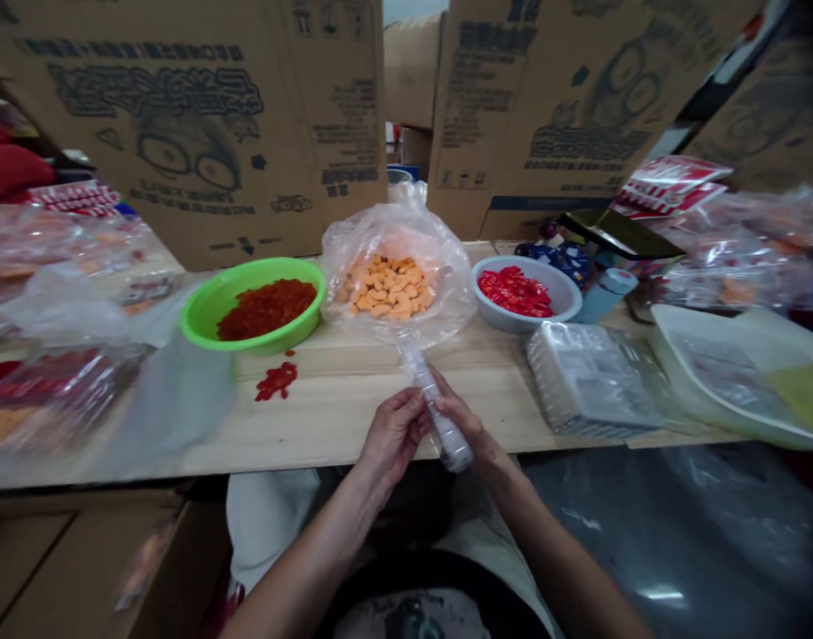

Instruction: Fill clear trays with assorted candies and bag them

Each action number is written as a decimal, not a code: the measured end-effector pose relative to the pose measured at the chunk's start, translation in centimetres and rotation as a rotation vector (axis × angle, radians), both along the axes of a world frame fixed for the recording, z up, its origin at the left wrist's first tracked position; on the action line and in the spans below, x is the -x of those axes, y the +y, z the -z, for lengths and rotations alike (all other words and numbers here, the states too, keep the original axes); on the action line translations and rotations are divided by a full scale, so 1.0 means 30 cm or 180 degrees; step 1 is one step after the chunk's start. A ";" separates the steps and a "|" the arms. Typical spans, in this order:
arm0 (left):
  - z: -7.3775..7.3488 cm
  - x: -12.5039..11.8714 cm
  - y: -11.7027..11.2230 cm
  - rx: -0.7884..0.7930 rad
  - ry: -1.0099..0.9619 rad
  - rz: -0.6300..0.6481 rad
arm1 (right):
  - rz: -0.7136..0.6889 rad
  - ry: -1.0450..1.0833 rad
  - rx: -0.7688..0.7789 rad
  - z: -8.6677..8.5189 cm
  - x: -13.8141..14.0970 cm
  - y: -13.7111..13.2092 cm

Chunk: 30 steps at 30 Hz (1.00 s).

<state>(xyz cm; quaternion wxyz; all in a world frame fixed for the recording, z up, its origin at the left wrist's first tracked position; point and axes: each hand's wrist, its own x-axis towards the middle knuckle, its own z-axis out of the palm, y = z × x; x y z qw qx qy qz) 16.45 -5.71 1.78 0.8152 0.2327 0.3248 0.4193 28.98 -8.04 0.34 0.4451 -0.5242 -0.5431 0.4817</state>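
Note:
Between both hands, just over the table's front edge, is a long, narrow bundle wrapped in clear plastic (447, 435), pale and segmented; what it contains I cannot make out. My right hand (465, 419) is wrapped round its right side. On its left side, my left hand (394, 428) is closed, fingertips pinching at the wrapping. Just beyond lies an open clear bag (397, 288) of orange pieces. A green bowl (203, 330) of dark red pieces stands to the left, and a pale blue bowl (506, 317) of red wrapped pieces to the right.
Several loose red pieces (277, 382) lie on the wooden table (340, 395). Stacked clear plastic trays (583, 377) and a white tub (713, 390) are at right, packed clear bags (53, 395) at left. Large cardboard boxes (300, 133) wall off the back.

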 end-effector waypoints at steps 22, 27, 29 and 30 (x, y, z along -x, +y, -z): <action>-0.044 0.105 0.001 -0.0033 -0.0108 -0.0177 | -0.0179 0.1003 -0.0417 -0.032 0.096 -0.041; -0.036 0.091 0.000 0.0170 -0.0228 -0.0240 | -0.0141 0.1269 -0.0301 -0.041 0.088 -0.034; -0.039 0.086 -0.004 0.0183 -0.0210 -0.0294 | -0.0089 0.1232 -0.0256 -0.046 0.087 -0.032; -0.039 0.084 -0.006 0.0169 -0.0240 -0.0343 | -0.0071 0.1225 -0.0251 -0.048 0.088 -0.031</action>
